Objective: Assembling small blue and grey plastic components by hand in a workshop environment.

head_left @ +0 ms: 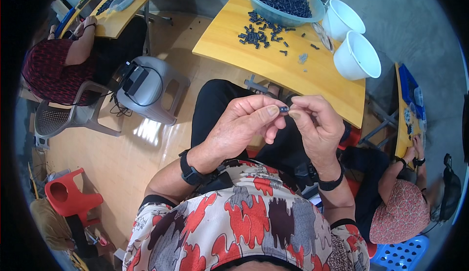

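Above my lap, my left hand pinches a small black plastic part between thumb and forefinger. Its end shows a small opening. My right hand is closed in a pinch at the right end of that part; whatever sits between those fingertips is too small to make out. Ahead on the yellow table lies a loose heap of similar black parts. Beside them is a little cluster of tiny clear or grey pieces.
A translucent basin full of black parts stands at the table's far side. Two white buckets are at its right. People sit at other tables to the left and right. A grey stool and a red chair stand left.
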`<action>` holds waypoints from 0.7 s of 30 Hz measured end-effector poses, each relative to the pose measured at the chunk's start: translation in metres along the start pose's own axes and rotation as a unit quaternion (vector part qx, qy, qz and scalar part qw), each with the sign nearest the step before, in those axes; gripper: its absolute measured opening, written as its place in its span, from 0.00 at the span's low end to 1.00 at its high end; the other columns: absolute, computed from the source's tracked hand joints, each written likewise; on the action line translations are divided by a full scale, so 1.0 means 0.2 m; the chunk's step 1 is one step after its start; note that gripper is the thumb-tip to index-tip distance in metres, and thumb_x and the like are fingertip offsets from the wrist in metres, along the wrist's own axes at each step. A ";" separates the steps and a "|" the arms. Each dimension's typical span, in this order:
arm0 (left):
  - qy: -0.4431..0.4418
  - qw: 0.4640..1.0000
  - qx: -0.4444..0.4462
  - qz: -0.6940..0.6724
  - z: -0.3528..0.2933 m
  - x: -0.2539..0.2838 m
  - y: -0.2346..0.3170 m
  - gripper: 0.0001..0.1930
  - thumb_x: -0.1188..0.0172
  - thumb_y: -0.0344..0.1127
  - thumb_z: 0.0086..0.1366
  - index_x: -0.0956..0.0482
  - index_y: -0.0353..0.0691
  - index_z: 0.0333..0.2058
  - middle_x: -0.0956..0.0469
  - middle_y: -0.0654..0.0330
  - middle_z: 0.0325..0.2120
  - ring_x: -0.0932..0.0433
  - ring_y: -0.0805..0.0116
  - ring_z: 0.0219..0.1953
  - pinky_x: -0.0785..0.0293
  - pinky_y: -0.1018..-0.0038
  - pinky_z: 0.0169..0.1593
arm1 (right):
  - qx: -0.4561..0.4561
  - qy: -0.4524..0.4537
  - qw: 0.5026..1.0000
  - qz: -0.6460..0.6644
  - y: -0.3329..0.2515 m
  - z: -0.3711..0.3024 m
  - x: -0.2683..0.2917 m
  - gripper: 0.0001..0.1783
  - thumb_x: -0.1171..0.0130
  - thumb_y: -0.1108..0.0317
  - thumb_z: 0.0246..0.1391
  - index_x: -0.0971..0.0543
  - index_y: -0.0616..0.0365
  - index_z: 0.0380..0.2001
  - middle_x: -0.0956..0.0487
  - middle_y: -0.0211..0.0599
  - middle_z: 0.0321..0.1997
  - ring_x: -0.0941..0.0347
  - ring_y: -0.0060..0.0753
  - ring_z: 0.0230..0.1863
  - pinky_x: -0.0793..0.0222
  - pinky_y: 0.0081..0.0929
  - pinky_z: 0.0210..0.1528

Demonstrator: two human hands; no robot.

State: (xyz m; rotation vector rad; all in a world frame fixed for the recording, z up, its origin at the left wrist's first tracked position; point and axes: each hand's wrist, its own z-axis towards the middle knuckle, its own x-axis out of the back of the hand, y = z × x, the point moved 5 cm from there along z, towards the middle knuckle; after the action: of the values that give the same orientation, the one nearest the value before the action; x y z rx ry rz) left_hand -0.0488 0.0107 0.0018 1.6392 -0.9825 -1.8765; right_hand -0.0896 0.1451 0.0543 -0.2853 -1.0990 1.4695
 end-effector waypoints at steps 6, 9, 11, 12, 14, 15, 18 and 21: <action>0.020 0.999 0.003 -0.045 0.03 0.01 0.00 0.13 0.51 0.36 0.67 0.27 0.33 0.43 0.24 0.59 0.28 0.26 0.77 0.23 0.26 0.82 0.28 | 0.066 0.014 0.997 -0.031 -0.03 0.05 -0.01 0.09 0.37 0.80 0.43 0.23 0.61 0.30 0.24 0.35 0.28 0.27 0.27 0.28 0.31 0.21 0.29; 0.036 0.998 0.014 -0.039 0.02 0.02 -0.01 0.12 0.50 0.35 0.66 0.26 0.33 0.42 0.23 0.59 0.27 0.26 0.77 0.23 0.26 0.82 0.28 | 0.113 0.005 0.990 -0.083 -0.05 0.05 -0.01 0.09 0.37 0.81 0.42 0.23 0.61 0.29 0.25 0.36 0.28 0.27 0.26 0.27 0.31 0.19 0.27; 0.035 0.999 0.014 0.024 0.02 0.03 0.00 0.11 0.50 0.34 0.66 0.26 0.33 0.41 0.23 0.59 0.27 0.26 0.77 0.23 0.26 0.82 0.28 | 0.068 -0.009 0.996 -0.063 -0.04 0.05 -0.03 0.09 0.37 0.81 0.42 0.23 0.60 0.29 0.25 0.36 0.28 0.27 0.25 0.26 0.31 0.19 0.26; 0.035 0.999 0.012 0.028 0.01 0.04 0.01 0.10 0.49 0.33 0.66 0.25 0.32 0.41 0.23 0.59 0.28 0.27 0.78 0.23 0.26 0.83 0.28 | 0.066 -0.012 0.996 -0.060 -0.03 0.06 -0.03 0.09 0.38 0.81 0.42 0.24 0.60 0.29 0.25 0.35 0.28 0.27 0.25 0.26 0.31 0.19 0.25; 0.036 0.998 0.017 0.039 0.01 0.06 0.01 0.10 0.49 0.32 0.65 0.25 0.33 0.40 0.23 0.59 0.27 0.27 0.78 0.23 0.27 0.83 0.28 | 0.056 -0.020 0.997 -0.052 -0.01 0.07 -0.04 0.09 0.38 0.81 0.42 0.24 0.59 0.29 0.25 0.35 0.28 0.27 0.25 0.25 0.31 0.19 0.25; 0.041 0.998 0.024 0.049 0.01 0.07 0.01 0.10 0.48 0.32 0.65 0.24 0.33 0.40 0.23 0.60 0.27 0.27 0.79 0.23 0.27 0.83 0.28 | 0.042 -0.030 0.998 -0.041 0.00 0.07 -0.05 0.09 0.38 0.81 0.42 0.24 0.59 0.28 0.25 0.35 0.28 0.28 0.25 0.25 0.32 0.19 0.25; 0.038 0.997 0.025 0.058 0.01 0.10 0.00 0.09 0.48 0.32 0.65 0.24 0.33 0.39 0.23 0.60 0.27 0.27 0.79 0.23 0.27 0.83 0.27 | 0.035 -0.070 0.996 -0.034 0.02 0.07 -0.08 0.09 0.39 0.82 0.41 0.24 0.59 0.28 0.25 0.35 0.28 0.28 0.27 0.25 0.32 0.20 0.26; 0.040 0.996 0.036 0.072 0.01 0.13 -0.01 0.09 0.47 0.32 0.64 0.23 0.32 0.37 0.23 0.61 0.26 0.28 0.80 0.23 0.29 0.83 0.27 | 0.029 -0.079 0.996 -0.023 0.07 0.06 -0.10 0.09 0.39 0.82 0.41 0.24 0.60 0.28 0.25 0.35 0.28 0.27 0.27 0.26 0.32 0.20 0.27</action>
State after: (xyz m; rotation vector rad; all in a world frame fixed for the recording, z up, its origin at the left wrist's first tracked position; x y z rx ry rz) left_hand -0.0560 -0.0066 -0.0177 1.6258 -1.1153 -1.6861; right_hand -0.1010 0.1241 0.0419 -0.1028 -1.1781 1.4995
